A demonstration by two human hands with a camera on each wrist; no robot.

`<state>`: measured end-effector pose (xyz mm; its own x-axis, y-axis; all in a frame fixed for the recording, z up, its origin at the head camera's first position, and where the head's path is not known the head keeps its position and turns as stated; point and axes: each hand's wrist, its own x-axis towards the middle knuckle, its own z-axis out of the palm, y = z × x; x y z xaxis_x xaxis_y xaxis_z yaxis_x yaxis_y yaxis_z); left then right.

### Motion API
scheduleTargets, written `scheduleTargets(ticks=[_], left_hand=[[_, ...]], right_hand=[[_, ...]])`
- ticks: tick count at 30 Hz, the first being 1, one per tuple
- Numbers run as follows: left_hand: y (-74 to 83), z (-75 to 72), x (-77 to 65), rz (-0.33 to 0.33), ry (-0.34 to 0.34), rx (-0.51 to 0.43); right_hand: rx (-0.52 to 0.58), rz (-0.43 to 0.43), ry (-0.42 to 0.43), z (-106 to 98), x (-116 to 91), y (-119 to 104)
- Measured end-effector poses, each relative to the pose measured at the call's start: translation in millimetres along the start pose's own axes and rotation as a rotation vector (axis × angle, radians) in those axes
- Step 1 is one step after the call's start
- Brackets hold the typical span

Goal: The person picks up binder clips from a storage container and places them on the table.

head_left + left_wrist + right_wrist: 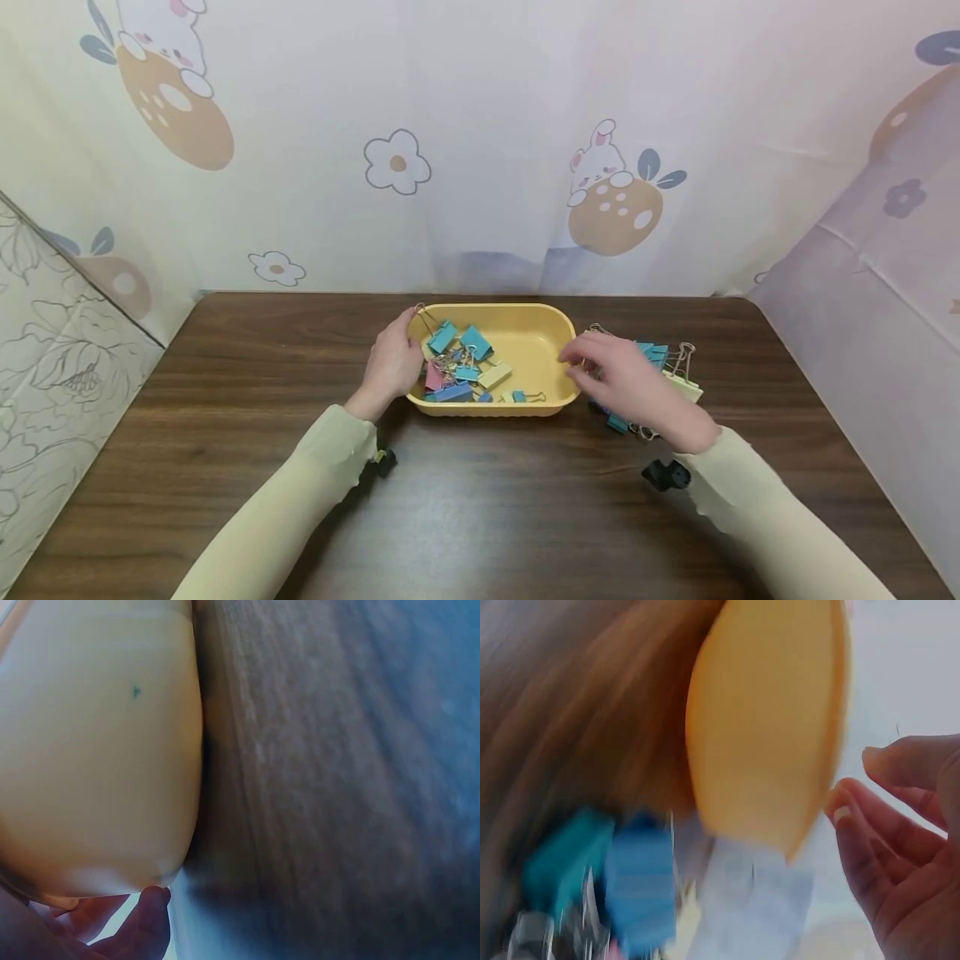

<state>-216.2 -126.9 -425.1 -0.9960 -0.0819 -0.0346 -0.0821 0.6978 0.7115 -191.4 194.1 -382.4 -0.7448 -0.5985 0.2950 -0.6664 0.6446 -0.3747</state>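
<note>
A yellow plastic tray (pixel 538 358) sits on the table, with several binder clips inside, mostly toward its left half. Among them are a teal clip (pixel 442 337), a pale yellow clip (pixel 495 375) and a pink clip (pixel 434 377). My left hand (pixel 393 362) grips the tray's left end; in the left wrist view, fingers (pixel 150 922) show beside the tray wall (pixel 105 772). Over the tray's right rim hovers my right hand (pixel 626 379), fingers loosely bent and holding nothing. In the right wrist view, its thumb and fingers (pixel 859 855) are apart, near the tray (pixel 769 727).
Beneath and beyond my right hand lies a heap of binder clips, including a teal clip (pixel 654 354) and a pale yellow clip (pixel 684 385). A blurred blue clip (pixel 640 889) shows in the right wrist view. Behind the wooden table (pixel 480 500) hangs a patterned curtain (pixel 480 150).
</note>
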Motion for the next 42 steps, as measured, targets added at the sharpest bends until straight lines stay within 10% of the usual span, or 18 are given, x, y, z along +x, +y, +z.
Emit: scheduleTargets(ticks=[8, 23, 42], left_hand=[[0.7, 1.0, -0.5, 0.001, -0.005, 0.004], [0.2, 0.9, -0.3, 0.002, -0.002, -0.002], [1.4, 0.9, -0.7, 0.001, -0.007, -0.004]], right_hand=[[0.144, 0.049, -0.174, 38, 33, -7], [-0.056, 0.087, -0.429, 50, 52, -14], [0.012, 0.016, -0.433, 50, 51, -9]])
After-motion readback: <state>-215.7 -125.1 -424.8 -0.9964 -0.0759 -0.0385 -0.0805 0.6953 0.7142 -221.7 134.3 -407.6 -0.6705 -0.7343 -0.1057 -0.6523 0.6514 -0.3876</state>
